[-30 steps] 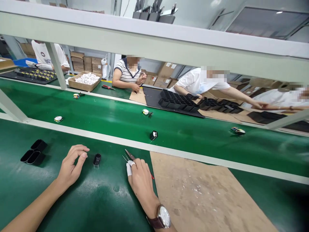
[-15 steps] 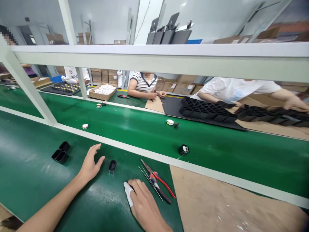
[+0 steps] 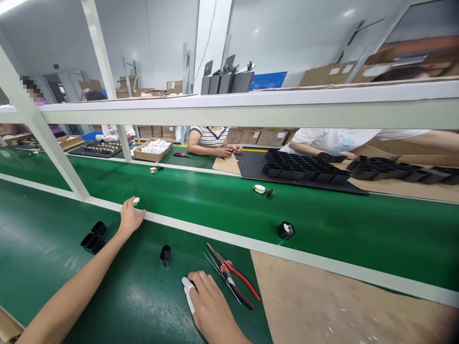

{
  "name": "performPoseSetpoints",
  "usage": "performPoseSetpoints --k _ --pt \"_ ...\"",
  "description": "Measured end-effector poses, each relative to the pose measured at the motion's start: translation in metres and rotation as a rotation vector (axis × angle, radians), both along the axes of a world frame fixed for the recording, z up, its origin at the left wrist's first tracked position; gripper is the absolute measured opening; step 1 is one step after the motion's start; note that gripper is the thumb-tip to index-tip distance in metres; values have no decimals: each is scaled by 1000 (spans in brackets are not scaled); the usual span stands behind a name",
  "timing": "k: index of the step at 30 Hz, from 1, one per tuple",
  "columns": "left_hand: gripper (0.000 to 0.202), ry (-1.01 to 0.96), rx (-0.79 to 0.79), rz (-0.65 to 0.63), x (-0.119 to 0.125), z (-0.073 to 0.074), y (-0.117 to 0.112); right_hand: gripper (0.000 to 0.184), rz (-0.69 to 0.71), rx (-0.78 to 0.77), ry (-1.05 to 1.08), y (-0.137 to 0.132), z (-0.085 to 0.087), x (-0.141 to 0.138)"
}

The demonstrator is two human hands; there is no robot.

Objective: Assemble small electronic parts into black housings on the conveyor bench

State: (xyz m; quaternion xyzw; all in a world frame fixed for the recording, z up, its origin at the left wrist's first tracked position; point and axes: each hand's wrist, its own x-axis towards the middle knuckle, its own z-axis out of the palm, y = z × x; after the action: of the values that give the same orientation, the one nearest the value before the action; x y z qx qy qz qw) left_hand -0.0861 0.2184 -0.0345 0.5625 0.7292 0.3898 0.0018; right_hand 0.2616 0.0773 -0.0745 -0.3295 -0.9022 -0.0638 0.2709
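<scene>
My left hand [image 3: 129, 218] reaches forward over the white rail, its fingertips at a small white part [image 3: 136, 201] on the green conveyor belt [image 3: 215, 205]; whether it grips the part I cannot tell. My right hand [image 3: 210, 306] rests flat on the green bench, fingers together, a white cot on one finger, holding nothing. Beside it lie red-handled pliers [image 3: 234, 277] and thin tweezers [image 3: 220, 270]. A small black case [image 3: 165, 254] stands between my hands. A cluster of black cases [image 3: 93, 236] sits left of my left arm.
More small parts ride the belt: a black one [image 3: 286, 230], a white one [image 3: 259, 189] and another [image 3: 154, 169]. A cardboard sheet [image 3: 340, 306] covers the bench at right. Across the belt, other people work over black trays [image 3: 304, 169] and a box of white parts [image 3: 152, 149].
My left hand has moved forward from beside the small black case to the white part on the belt. The view has tilted upward. Parts on the belt have drifted right.
</scene>
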Motion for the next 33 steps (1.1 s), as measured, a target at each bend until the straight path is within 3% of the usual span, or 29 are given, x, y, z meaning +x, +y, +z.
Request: performPoseSetpoints --k 4,9,11,14,16,18,20,22,25,27,29,33 --pt "71 -50 -87 117 -15 11 32 50 -20 1 0 -1 5 0" --pt "60 -77 -91 14 3 28 37 41 -11 -59 -9 -1 11 3" --pt "60 -63 -55 -89 26 35 20 41 -26 -107 72 -1 11 4" --pt "61 -14 -5 -315 73 37 -29 60 -50 -302 392 -1 8 1" --pt "57 107 50 -593 105 33 -70 68 -8 -481 679 0 7 -3" --pt "57 243 119 -801 128 29 -105 60 47 -627 893 1 9 -6" --pt "66 313 145 -915 139 25 -126 45 61 -721 954 1 16 -7" --pt "92 332 112 -956 136 24 -131 34 40 -758 871 0 23 -6" --pt "123 290 -22 -938 117 23 -124 33 11 -695 645 0 31 -2" --pt "119 222 -116 -913 102 17 -119 36 25 -611 523 1 32 0" --pt "102 130 -163 -900 92 7 -118 37 51 -510 416 3 32 3" --pt "71 21 -146 -904 89 -11 -120 33 -37 -308 188 7 32 8"
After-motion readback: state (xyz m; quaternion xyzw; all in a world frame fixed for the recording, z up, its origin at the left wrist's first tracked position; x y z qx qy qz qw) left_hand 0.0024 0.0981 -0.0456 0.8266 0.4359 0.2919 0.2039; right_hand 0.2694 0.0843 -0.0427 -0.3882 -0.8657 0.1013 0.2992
